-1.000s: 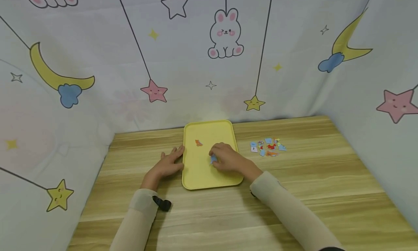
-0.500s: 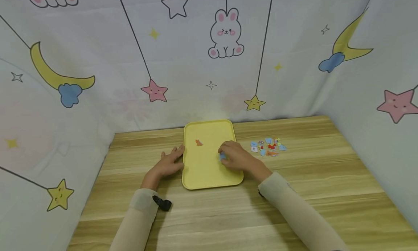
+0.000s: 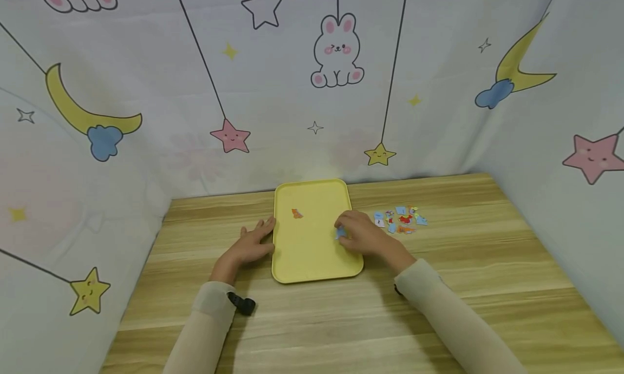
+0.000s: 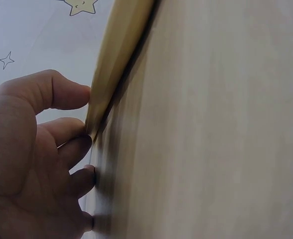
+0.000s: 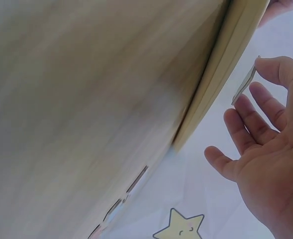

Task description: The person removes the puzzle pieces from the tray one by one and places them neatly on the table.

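Observation:
Over the right part of the yellow tray (image 3: 307, 260), my right hand (image 3: 363, 233) pinches a small flat blue puzzle piece (image 3: 340, 232). Its thin pale edge (image 5: 244, 85) shows between thumb and fingers in the right wrist view, raised off the tray. My left hand (image 3: 249, 245) lies beside the tray's left side with fingers spread. Thumb and fingertips meet the tray's rim (image 4: 99, 94) in the left wrist view. One orange puzzle piece (image 3: 297, 214) lies in the upper left of the tray.
Right of the tray, several colourful pieces (image 3: 405, 218) lie loosely grouped on the wooden table (image 3: 468, 244). A white printed curtain (image 3: 283, 103) stands close behind the table's back edge. A black strap device (image 3: 242, 303) sits on the left wrist.
The right hand has moved to the right across the tray, carrying the blue puzzle piece from near the middle towards the right rim. The left hand, tray and orange piece stay in place.

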`<action>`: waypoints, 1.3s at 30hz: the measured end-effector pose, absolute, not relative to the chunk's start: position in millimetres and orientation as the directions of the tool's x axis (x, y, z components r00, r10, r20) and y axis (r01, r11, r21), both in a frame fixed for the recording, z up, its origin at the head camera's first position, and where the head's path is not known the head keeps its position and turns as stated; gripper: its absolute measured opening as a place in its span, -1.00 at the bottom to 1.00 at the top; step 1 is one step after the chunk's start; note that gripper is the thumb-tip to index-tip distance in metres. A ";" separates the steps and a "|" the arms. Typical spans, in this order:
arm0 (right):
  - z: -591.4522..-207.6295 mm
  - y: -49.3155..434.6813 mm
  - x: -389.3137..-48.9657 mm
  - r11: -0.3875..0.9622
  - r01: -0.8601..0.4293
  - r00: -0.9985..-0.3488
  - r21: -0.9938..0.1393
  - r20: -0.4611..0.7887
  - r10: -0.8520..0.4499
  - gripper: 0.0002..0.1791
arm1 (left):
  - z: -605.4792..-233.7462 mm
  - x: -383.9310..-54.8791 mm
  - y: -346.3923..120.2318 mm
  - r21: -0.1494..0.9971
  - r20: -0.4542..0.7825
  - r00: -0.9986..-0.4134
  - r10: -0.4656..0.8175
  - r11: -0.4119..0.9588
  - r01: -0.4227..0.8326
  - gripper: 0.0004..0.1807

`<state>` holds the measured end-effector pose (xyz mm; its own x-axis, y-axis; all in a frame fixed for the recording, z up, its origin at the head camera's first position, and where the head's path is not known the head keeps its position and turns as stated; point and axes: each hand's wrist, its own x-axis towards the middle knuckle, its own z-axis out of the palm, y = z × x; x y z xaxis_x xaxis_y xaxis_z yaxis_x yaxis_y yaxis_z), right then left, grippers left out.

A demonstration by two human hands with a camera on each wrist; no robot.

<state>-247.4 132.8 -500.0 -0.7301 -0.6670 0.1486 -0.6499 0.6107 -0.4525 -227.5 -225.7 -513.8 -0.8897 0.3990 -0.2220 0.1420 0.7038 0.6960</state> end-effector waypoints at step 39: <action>-508.2 209.7 -248.2 0.686 -0.599 -0.783 -0.413 0.124 -0.609 -0.59 | -515.7 -229.9 -225.4 0.704 -0.225 -0.889 0.399 0.697 0.135 -0.09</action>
